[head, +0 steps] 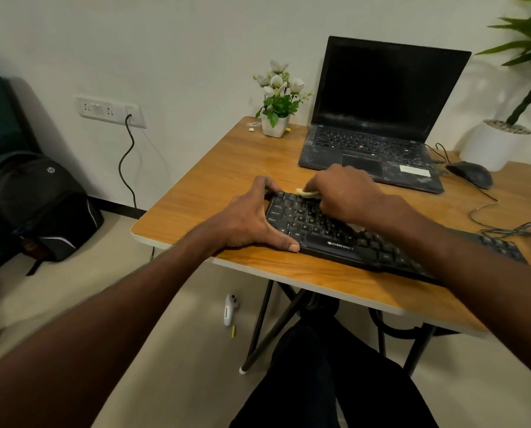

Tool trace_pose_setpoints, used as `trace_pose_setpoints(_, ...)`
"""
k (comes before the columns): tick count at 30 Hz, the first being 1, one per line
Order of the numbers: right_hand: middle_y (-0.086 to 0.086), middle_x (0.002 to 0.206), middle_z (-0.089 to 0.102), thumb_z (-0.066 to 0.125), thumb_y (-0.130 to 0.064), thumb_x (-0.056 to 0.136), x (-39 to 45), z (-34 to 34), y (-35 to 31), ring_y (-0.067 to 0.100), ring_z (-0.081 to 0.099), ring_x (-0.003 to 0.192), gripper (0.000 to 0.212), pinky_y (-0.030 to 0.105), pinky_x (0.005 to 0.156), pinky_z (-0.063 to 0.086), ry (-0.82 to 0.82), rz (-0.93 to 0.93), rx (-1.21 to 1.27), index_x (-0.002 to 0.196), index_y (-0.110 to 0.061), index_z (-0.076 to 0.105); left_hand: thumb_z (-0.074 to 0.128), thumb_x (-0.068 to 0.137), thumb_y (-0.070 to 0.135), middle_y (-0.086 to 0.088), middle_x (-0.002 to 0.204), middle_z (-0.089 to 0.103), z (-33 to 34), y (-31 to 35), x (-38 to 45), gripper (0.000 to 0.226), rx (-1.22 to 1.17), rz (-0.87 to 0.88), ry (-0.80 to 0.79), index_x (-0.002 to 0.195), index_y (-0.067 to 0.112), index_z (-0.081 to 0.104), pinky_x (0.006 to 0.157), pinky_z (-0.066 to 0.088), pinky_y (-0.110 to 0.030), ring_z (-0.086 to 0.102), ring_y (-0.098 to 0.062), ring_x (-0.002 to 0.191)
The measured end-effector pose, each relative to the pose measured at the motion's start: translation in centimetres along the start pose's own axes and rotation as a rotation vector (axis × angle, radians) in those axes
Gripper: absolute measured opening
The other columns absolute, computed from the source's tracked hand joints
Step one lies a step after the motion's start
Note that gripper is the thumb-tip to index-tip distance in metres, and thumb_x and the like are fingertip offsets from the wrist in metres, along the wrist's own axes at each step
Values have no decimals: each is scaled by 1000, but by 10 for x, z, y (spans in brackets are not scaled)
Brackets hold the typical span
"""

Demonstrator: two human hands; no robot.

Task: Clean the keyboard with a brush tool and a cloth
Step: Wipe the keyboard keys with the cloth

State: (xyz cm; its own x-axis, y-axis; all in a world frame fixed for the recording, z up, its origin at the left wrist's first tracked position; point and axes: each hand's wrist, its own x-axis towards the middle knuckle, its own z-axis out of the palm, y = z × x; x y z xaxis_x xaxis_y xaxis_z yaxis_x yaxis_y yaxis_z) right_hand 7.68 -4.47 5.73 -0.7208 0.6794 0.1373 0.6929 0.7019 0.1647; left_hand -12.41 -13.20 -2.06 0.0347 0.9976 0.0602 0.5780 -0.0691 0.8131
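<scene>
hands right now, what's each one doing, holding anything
Left hand: grips the left end of the keyboard, thumb on its front edge.
Right hand: curled around a pale cloth, pressing it onto the keys.

You face a plain white wall (196, 41) with a socket strip (109, 111); the wooden desk (227, 168) stands on pale floor (180, 319), a backpack (41, 205) left.
</scene>
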Motion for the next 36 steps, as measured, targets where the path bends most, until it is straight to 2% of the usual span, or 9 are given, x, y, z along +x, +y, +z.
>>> trace_pose_setpoints(4, 4, 118, 70, 63, -20, 97, -4, -9, 7, 25, 64, 102, 34, 35, 68, 44, -21, 89, -11, 128, -32, 70, 101, 38, 73, 9, 133, 57, 0, -1, 0, 117, -12, 5, 11, 129, 44, 35, 106, 56, -47, 59, -18, 127)
trace_pose_setpoints(9, 2, 120, 72, 66, -15, 93, 6, -3, -20, 23, 67, 104, 42, 35, 72, 51, 76, 59, 175, 130, -36, 69, 103, 41, 68, 6, 132, 60, -1, 0, -1, 116, -38, 3, -12, 131, 42, 35, 102, 59, -45, 64, -16, 123)
trace_pose_setpoints(12, 6, 123, 70, 68, -16, 92, 2, 6, -23, 26, 67, 106, 46, 41, 79, 57, 72, 37, 121, 135, -33, 65, 104, 42, 66, 5, 134, 58, -1, 1, -2, 116, -59, 7, -11, 132, 41, 35, 101, 60, -44, 65, -14, 123)
trace_pose_setpoints(17, 6, 125, 69, 66, -18, 94, -19, 2, -6, 27, 65, 108, 49, 38, 76, 53, 51, 57, -2, 140, -33, 61, 105, 45, 63, 9, 136, 56, 0, 0, -1, 113, -55, 26, -4, 131, 39, 36, 107, 56, -43, 60, -11, 128)
trace_pose_setpoints(21, 10, 117, 66, 69, -22, 94, -23, -10, 1, 29, 64, 103, 36, 42, 79, 55, -9, 120, -115, 130, -23, 67, 104, 43, 66, 8, 138, 55, 0, -2, 0, 111, -51, 27, -3, 127, 41, 36, 109, 55, -45, 57, -14, 132)
trace_pose_setpoints(24, 7, 108, 69, 70, -23, 94, -15, -15, -5, 25, 64, 93, 27, 43, 76, 57, 66, 139, -48, 121, -22, 71, 104, 43, 66, 9, 137, 54, 0, -1, 0, 112, -54, 30, -8, 128, 40, 35, 109, 56, -44, 58, -13, 130)
trace_pose_setpoints(27, 0, 117, 73, 69, -17, 93, -14, -7, -19, 20, 65, 103, 37, 36, 75, 54, 158, -1, 116, 128, -30, 71, 102, 40, 70, 9, 139, 54, -1, -1, -1, 114, -45, 21, -8, 128, 41, 35, 108, 56, -45, 58, -13, 130)
trace_pose_setpoints(30, -11, 137, 65, 68, -10, 90, -27, 7, -15, 19, 59, 124, 48, 40, 83, 56, 128, -179, 58, 132, -33, 67, 101, 39, 73, 11, 141, 50, -1, 0, -1, 117, -29, 18, -9, 129, 41, 34, 111, 54, -44, 54, -11, 133)
trace_pose_setpoints(36, -19, 134, 66, 68, -8, 91, -37, 1, 14, 12, 60, 124, 41, 33, 79, 54, 99, -177, 137, 121, -35, 74, 102, 42, 71, 11, 137, 52, -1, 0, 0, 111, -22, 32, -10, 126, 42, 36, 110, 54, -44, 57, -13, 130)
